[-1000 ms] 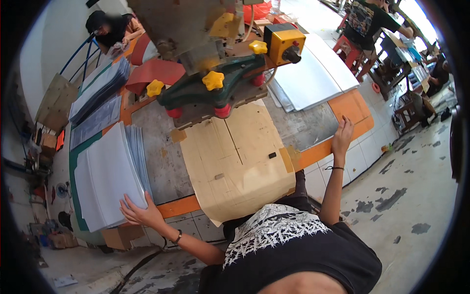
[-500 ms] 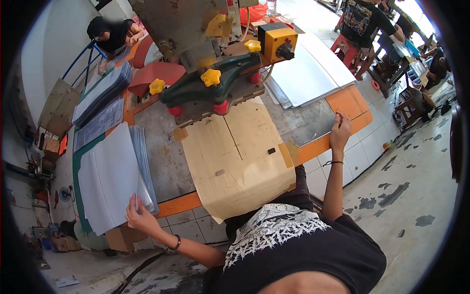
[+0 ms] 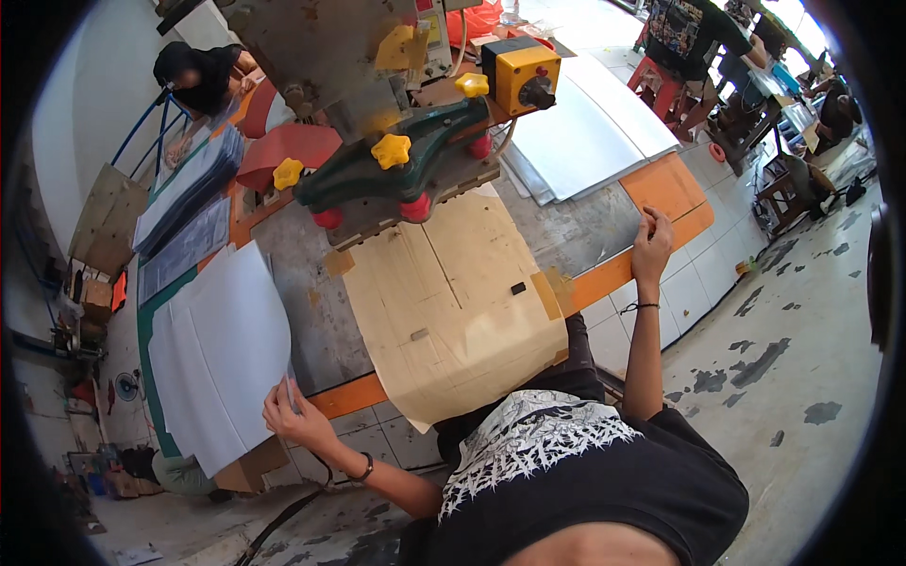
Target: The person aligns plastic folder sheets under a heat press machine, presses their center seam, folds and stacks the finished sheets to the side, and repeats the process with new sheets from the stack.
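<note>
My left hand [image 3: 296, 416] pinches the near right corner of a white sheet [image 3: 231, 335] on the left stack. The sheet bows up along its right side and covers most of the stack. My right hand [image 3: 653, 243] is closed at the front edge of the orange table board [image 3: 672, 195]; what its fingers hold, if anything, does not show. Between my hands lies a tan sheet [image 3: 481, 330] with taped edges, a dark line and a small black block. It curves down over the table's front edge. Above its far end is a press head [image 3: 392, 170] with yellow star knobs and red feet.
A yellow control box [image 3: 521, 77] juts from the press. White sheets [image 3: 590, 123] are stacked at the far right, dark-edged stacks [image 3: 189, 189] at the far left. One person [image 3: 198, 80] sits at the far left; another [image 3: 694, 47] sits on a red stool at the back right.
My left hand has moved right, drawing the top white sheet's edge rightward over the bluish sheets beneath. My right hand stays at the orange edge. The whole view has shifted slightly.
</note>
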`<state>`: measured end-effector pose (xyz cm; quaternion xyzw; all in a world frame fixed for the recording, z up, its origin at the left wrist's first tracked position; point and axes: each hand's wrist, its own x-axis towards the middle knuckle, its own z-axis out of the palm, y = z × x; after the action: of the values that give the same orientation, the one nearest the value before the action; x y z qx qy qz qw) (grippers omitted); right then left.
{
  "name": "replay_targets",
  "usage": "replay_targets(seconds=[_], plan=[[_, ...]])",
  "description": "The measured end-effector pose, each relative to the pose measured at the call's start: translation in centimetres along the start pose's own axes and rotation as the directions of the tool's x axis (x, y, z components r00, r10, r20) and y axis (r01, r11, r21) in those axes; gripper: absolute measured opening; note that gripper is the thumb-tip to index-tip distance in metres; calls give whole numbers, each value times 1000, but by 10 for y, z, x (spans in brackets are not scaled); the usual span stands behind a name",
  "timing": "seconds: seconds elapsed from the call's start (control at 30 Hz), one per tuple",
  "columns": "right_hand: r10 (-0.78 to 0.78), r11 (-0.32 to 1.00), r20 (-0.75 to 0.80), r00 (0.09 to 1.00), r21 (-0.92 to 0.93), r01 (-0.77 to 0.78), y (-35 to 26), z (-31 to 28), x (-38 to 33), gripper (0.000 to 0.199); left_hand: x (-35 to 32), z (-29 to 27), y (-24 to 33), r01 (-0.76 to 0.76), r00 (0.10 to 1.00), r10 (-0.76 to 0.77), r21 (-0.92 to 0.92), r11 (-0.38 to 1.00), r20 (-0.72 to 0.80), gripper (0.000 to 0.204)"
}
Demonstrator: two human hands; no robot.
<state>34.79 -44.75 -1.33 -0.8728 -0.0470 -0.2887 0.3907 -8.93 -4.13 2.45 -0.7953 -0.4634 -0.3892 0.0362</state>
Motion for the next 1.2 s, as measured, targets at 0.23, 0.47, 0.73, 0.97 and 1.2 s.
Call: replay_targets(seconds=[0.23, 0.47, 0.73, 0.97, 1.2], plan=[[-29, 979, 17, 999, 200, 25, 31, 4, -5, 16, -7, 26, 29, -56, 996, 43, -180, 982, -77, 15], [-93, 973, 96, 991, 218, 70, 28, 4, -5, 15, -16, 57, 35, -19, 985, 69, -297, 955, 157, 16], [1, 952, 66, 998, 304, -21, 36, 8, -3, 16, -9, 50, 35, -90, 944, 176, -295, 951, 281, 18], [24, 942, -40, 999, 335, -9, 36, 7, -3, 17, -7, 49, 42, -183, 932, 262, -299, 936, 250, 22], [-171, 554, 452, 876, 779, -294, -55, -43, -29, 23, -13, 22, 73, 25, 981, 75, -494, 869, 181, 33]])
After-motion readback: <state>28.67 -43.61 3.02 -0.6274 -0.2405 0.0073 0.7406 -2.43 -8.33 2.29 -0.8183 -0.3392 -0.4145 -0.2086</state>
